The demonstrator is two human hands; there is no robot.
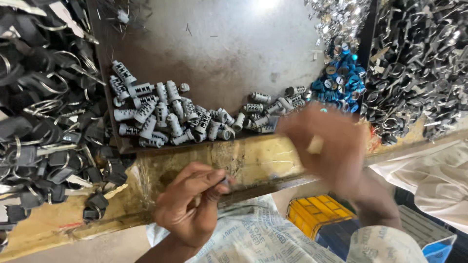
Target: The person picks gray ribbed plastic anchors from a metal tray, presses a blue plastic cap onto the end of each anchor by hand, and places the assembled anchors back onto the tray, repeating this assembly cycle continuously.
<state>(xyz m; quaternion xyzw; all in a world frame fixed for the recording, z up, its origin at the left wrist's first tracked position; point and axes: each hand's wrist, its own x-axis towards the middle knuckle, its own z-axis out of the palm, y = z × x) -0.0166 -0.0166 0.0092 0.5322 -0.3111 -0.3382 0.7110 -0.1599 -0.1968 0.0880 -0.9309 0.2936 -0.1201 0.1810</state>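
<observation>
My left hand [192,202] is below the tray's front edge, with thumb and fingers pinched on a small grey metal cylinder [224,180]. Blurred by motion, my right hand [327,146] is at the tray's front right corner and seems to hold a small pale piece [315,144]; what it is I cannot tell. Several silver lock cylinders [165,114] lie heaped on the dark metal tray [219,44] just beyond both hands. A small pile of blue round caps [341,80] sits at the tray's right side.
Heaps of black-headed keys on rings [44,112] fill the left. Another dark pile of key parts [419,63] lies on the right, with shiny metal bits [341,17] at the top. A worn wooden ledge [253,158] fronts the tray. A yellow crate [319,212] sits below.
</observation>
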